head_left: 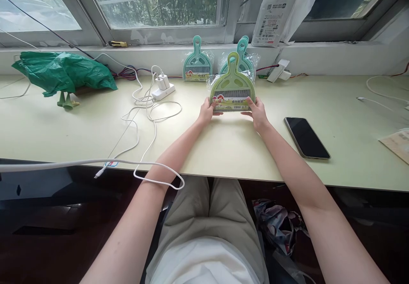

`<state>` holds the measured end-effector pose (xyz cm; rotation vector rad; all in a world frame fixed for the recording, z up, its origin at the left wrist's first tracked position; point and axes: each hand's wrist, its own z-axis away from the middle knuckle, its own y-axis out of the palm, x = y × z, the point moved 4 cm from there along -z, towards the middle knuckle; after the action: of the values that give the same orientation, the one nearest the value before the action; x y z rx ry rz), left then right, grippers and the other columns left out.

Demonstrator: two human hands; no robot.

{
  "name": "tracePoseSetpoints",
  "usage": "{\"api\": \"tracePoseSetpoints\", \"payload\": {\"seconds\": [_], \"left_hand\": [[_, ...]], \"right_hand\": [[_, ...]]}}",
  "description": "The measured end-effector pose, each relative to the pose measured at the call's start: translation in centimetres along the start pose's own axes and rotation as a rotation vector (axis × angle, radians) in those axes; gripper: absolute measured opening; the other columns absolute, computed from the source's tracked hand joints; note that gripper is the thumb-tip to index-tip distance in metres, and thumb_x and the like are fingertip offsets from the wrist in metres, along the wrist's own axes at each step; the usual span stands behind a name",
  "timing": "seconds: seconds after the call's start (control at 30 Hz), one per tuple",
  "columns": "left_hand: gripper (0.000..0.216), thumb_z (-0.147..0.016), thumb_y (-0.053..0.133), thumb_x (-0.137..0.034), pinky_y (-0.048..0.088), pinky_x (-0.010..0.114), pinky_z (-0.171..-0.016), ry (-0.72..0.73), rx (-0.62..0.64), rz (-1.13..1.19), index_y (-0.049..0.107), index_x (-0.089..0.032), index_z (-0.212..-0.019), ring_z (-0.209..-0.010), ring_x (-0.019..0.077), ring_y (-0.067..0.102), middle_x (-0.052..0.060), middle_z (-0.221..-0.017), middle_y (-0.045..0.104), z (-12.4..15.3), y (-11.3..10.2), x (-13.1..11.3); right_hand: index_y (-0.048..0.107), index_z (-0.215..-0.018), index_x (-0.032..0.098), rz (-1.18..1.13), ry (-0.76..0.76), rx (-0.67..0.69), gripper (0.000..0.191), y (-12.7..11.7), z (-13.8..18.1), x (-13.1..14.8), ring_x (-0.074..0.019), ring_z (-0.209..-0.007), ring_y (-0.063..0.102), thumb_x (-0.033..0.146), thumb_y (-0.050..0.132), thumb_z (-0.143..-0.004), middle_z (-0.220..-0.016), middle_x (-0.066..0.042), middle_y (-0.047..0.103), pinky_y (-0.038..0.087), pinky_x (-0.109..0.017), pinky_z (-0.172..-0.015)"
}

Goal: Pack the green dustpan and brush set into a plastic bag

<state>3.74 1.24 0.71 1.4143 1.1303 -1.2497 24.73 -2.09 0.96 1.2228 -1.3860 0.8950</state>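
Observation:
Between my two hands is a green mini dustpan and brush set (232, 83) in clear plastic, its handle pointing up and a printed label across its front. My left hand (207, 110) grips its lower left corner, and my right hand (257, 112) grips the lower right corner. Both thumbs press on the front, with the other fingers partly hidden beneath. Behind it, turquoise dustpan sets (244, 47) lean at the windowsill, partly covered by the green one. Another turquoise dustpan set (197, 60) stands upright to their left, also wrapped.
A black phone (306, 137) lies right of my right arm. White cables (154, 122) and a power strip (163, 91) are on the left, one cable crossing my left forearm. A green plastic bag (65, 71) sits far left. On the sill stands a white package (276, 17).

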Motion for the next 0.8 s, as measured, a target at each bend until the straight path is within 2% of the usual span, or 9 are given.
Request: {"api": "tracePoseSetpoints", "payload": {"seconds": [0.1, 0.17, 0.4, 0.6, 0.7, 0.8], "left_hand": [[0.021, -0.096, 0.054, -0.035, 0.064, 0.041, -0.076, -0.004, 0.013, 0.002, 0.049, -0.020, -0.110, -0.074, 0.0193, 0.074, 0.010, -0.120, 0.065, 0.1, 0.1, -0.1], [0.024, -0.095, 0.056, -0.037, 0.064, 0.039, -0.075, -0.012, 0.020, 0.002, 0.048, -0.020, -0.110, -0.075, 0.0190, 0.074, 0.010, -0.118, 0.066, 0.1, 0.1, -0.1], [0.029, -0.093, 0.059, -0.036, 0.065, 0.037, -0.076, -0.034, 0.079, 0.073, 0.047, -0.020, -0.114, -0.081, 0.0191, 0.074, 0.010, -0.119, 0.068, 0.2, 0.3, -0.1], [0.045, -0.088, 0.068, -0.044, 0.064, 0.040, -0.082, 0.020, 0.119, 0.030, 0.049, -0.019, -0.120, -0.108, 0.0278, 0.070, 0.013, -0.128, 0.064, 0.9, 0.3, -1.0], [0.053, -0.082, 0.075, -0.040, 0.064, 0.040, -0.084, 0.043, 0.153, -0.002, 0.050, -0.019, -0.124, -0.115, 0.0291, 0.066, 0.013, -0.131, 0.063, 1.0, 0.1, -1.0], [0.049, -0.083, 0.074, -0.035, 0.064, 0.039, -0.082, 0.038, 0.146, 0.003, 0.051, -0.018, -0.122, -0.114, 0.0290, 0.066, 0.013, -0.129, 0.065, 0.7, -0.1, -0.6]], "right_hand": [[0.057, -0.104, 0.028, 0.036, -0.035, -0.009, 0.049, -0.2, -0.1, 0.0, -0.0203, -0.102, 0.066, 0.043, 0.084, -0.067, -0.112, -0.003, 0.069, 0.061, -0.026, -0.064], [0.057, -0.104, 0.028, 0.042, -0.043, -0.031, 0.051, -0.3, -0.3, -0.2, -0.0191, -0.098, 0.065, 0.037, 0.086, -0.063, -0.109, -0.001, 0.068, 0.060, -0.025, -0.063], [0.055, -0.099, 0.026, 0.001, 0.022, -0.058, 0.038, -0.5, -0.4, -0.7, -0.0170, -0.092, 0.066, 0.030, 0.080, -0.071, -0.103, -0.001, 0.069, 0.059, -0.026, -0.066], [0.054, -0.097, 0.027, -0.006, 0.043, -0.054, 0.030, -0.4, -0.3, -0.7, -0.0164, -0.091, 0.067, 0.029, 0.075, -0.076, -0.101, 0.001, 0.070, 0.061, -0.028, -0.068], [0.053, -0.098, 0.027, -0.008, 0.054, -0.057, 0.030, -0.5, -0.3, -1.0, -0.0172, -0.092, 0.068, 0.029, 0.075, -0.077, -0.103, 0.000, 0.070, 0.061, -0.030, -0.071], [0.052, -0.097, 0.027, -0.006, 0.057, -0.055, 0.028, -0.4, -0.4, -1.2, -0.0170, -0.093, 0.068, 0.030, 0.073, -0.078, -0.103, 0.000, 0.070, 0.061, -0.030, -0.071]]}}
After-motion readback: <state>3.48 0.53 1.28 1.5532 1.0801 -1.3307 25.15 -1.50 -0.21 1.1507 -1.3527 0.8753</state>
